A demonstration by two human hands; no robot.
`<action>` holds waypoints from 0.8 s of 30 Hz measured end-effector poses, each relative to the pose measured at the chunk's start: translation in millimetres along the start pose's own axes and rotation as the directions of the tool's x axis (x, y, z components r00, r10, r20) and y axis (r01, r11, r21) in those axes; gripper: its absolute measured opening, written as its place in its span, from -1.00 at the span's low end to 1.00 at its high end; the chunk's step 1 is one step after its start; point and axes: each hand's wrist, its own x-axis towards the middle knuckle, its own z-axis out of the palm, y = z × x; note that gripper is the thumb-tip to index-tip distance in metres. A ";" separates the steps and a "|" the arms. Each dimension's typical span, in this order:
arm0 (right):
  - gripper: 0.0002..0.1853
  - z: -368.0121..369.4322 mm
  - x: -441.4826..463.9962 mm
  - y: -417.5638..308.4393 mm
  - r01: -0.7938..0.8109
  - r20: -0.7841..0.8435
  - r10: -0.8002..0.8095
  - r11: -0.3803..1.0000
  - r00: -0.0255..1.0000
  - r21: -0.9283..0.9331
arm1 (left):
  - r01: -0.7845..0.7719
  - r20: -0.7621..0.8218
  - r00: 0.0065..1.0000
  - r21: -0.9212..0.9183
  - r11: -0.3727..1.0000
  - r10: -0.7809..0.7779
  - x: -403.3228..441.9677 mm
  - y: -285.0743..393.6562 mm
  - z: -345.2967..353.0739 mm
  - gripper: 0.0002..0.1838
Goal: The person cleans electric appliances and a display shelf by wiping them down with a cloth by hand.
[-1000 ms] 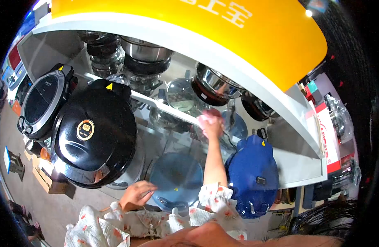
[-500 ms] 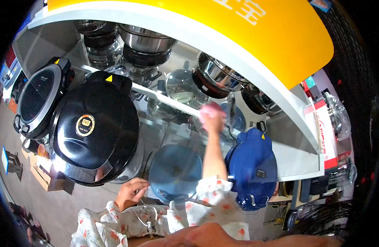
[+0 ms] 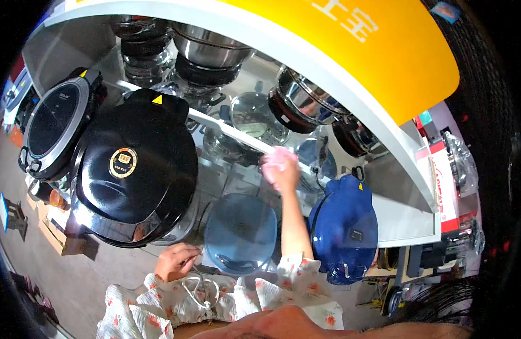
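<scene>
My right hand (image 3: 286,179) is closed on a pink cloth (image 3: 276,161) and presses it to the glass display counter, near the pale strip (image 3: 240,134) along its back. My left hand (image 3: 176,261) is at the counter's front edge, fingers loosely bent and a little apart, with nothing visible in them. Between my arms a round blue pan (image 3: 241,233) shows through the glass. Just left of it stands a large black electric griddle (image 3: 137,169) with a gold round label, lid down. A blue electric griddle (image 3: 346,229) sits right of my right forearm.
A smaller black griddle (image 3: 55,121) stands at the far left. Steel pots (image 3: 212,46) and a glass lid (image 3: 260,116) are on the far side, under a yellow sign panel (image 3: 396,62). A cardboard box (image 3: 58,229) is on the floor at left.
My right hand has slid the pink cloth a little to the left along the glass. My left hand stays by the front edge. The view has shifted slightly.
</scene>
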 end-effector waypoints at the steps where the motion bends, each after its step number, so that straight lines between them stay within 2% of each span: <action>1: -0.60 -16.8 11.1 -8.4 -0.057 0.039 0.060 0.996 0.997 -0.075 | 0.043 -0.015 0.999 -0.009 0.999 -0.043 -5.6 -1.9 -2.3 -0.82; 3: -0.57 -16.0 21.8 -42.3 0.006 0.202 0.017 0.993 0.979 -0.117 | 0.101 -0.077 0.992 -0.025 0.995 -0.103 -12.1 -0.4 -3.5 -0.82; 4: -0.52 14.0 30.0 -32.0 0.153 0.261 -0.117 0.981 0.958 -0.122 | 0.128 -0.104 0.986 -0.038 0.991 -0.131 -14.2 -0.1 -2.5 -0.82; 6: -0.41 50.8 25.2 -73.3 0.389 0.260 -0.375 0.921 0.890 -0.001 | 0.092 -0.061 0.994 -0.040 0.995 -0.094 -14.1 -4.1 4.3 -0.81; 8: -0.36 93.8 25.1 -79.4 0.488 0.190 -0.474 0.873 0.860 -0.029 | 0.009 0.023 1.000 -0.016 1.000 -0.009 -9.9 -7.2 6.1 -0.81; 12: -0.41 74.9 -20.1 -54.1 0.540 0.275 -0.525 0.841 0.805 0.024 | -0.006 0.050 0.999 -0.079 0.997 0.010 -4.2 -4.7 -6.1 -0.81; 14: -0.47 39.1 -35.4 -31.1 0.527 0.284 -0.501 0.850 0.818 -0.019 | 0.079 0.037 0.996 -0.120 0.990 -0.075 -7.1 -2.5 -16.7 -0.83; 15: -0.46 22.8 -29.2 -18.0 0.343 0.279 -0.300 0.932 0.912 -0.118 | 0.119 0.031 0.993 -0.136 0.984 -0.116 -12.0 -5.5 -21.7 -0.83; 16: -0.44 9.5 -21.8 -2.4 0.143 0.248 -0.089 0.967 0.965 -0.212 | 0.158 0.025 0.987 -0.151 0.976 -0.156 -16.5 -8.7 -26.5 -0.84; 17: -0.43 -1.8 -10.6 13.9 0.088 0.187 -0.050 0.976 0.981 -0.200 | 0.155 0.004 0.988 -0.195 0.968 -0.157 -19.7 -11.2 -28.8 -0.84; 19: -0.46 -6.9 9.0 6.2 0.037 0.123 0.000 0.953 0.992 -0.300 | 0.147 0.005 0.989 -0.174 0.974 -0.148 -23.4 -17.9 -32.9 -0.84; 21: -0.51 34.6 38.4 10.0 0.422 0.162 -0.392 0.865 0.906 -0.271 | 0.148 0.057 0.989 -0.165 0.975 -0.140 -25.1 -17.3 -38.5 -0.83; 22: -0.54 48.1 36.5 -25.1 0.292 0.225 -0.249 0.938 0.942 -0.186 | 0.129 0.090 0.989 -0.154 0.980 -0.116 -25.0 -19.1 -40.1 -0.82; 23: -0.55 75.4 35.8 -41.2 0.328 0.258 -0.286 0.935 0.923 -0.136 | 0.110 0.121 0.988 -0.146 0.983 -0.092 -24.8 -21.7 -39.8 -0.81; 24: -0.57 85.8 19.5 -75.6 0.388 0.242 -0.330 0.886 0.913 -0.255 | 0.093 0.151 0.986 -0.142 0.985 -0.071 -25.2 -23.0 -39.0 -0.81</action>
